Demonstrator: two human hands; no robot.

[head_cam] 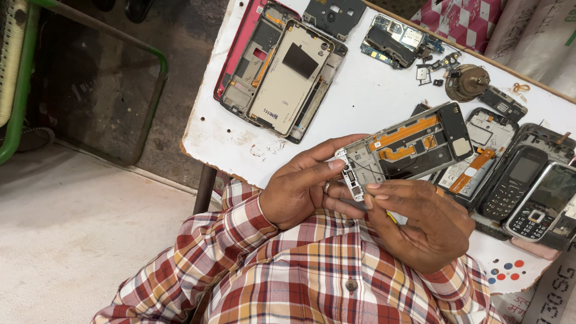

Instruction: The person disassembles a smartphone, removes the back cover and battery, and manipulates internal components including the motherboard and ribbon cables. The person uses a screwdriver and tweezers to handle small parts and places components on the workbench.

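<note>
Metal phone frame (405, 147) slants up-right, both hands' (300, 189) (423, 225) grip closed on its lower-left end

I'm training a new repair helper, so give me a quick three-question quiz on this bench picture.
1. True or false: the left hand grips the opened phone frame.
2. What lies at the table's far left? A) stacked phone frames B) a kettle
3. What colour are the ribbon cables in the held frame?

Key: 1 true; 2 A, the stacked frames; 3 orange. The right hand pinches a thin tool at the frame's end.
</note>
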